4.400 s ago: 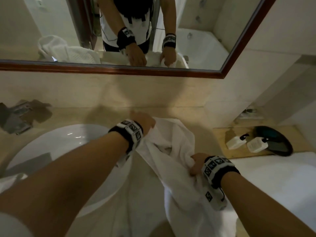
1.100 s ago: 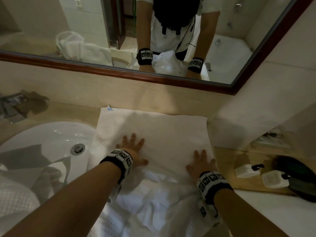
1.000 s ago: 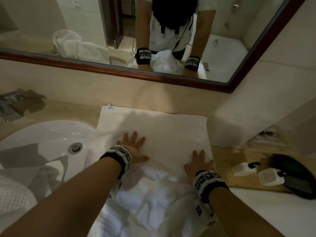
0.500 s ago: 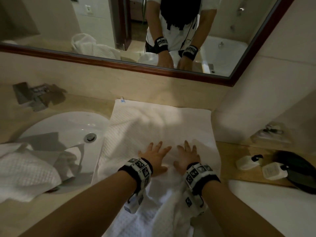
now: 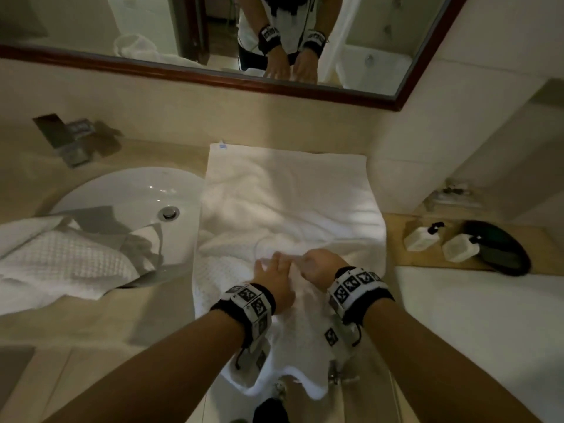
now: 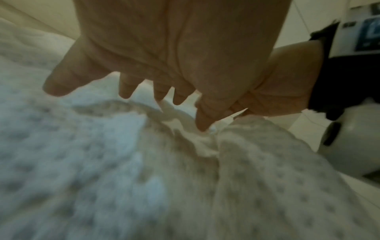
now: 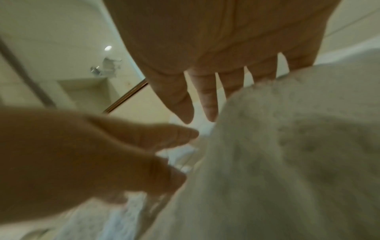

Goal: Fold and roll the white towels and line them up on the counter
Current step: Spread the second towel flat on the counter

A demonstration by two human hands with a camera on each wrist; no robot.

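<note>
A white towel (image 5: 283, 190) lies spread on the beige counter (image 5: 91, 325) right of the sink, and its near end hangs over the front edge. Both hands sit close together on a wrinkled ridge in its near half. My left hand (image 5: 271, 270) has straight, slightly spread fingers just over the cloth (image 6: 102, 162), as the left wrist view (image 6: 164, 91) shows. My right hand (image 5: 317, 264) points its fingers down behind a raised fold of towel (image 7: 287, 146); in the right wrist view (image 7: 205, 100) the fold hides some fingertips. Neither hand visibly grips the cloth.
A second waffle-weave towel (image 5: 61, 264) drapes over the sink's (image 5: 128, 193) left rim, below the faucet (image 5: 70, 138). Two small white bottles (image 5: 421, 238) and a dark round object (image 5: 500, 251) sit on a wooden ledge at right. The mirror (image 5: 213, 32) runs along the back wall.
A second ago the hands pressed flat and apart on the towel. They have since come together and slid toward me, and the cloth has bunched into wrinkles in front of them.
</note>
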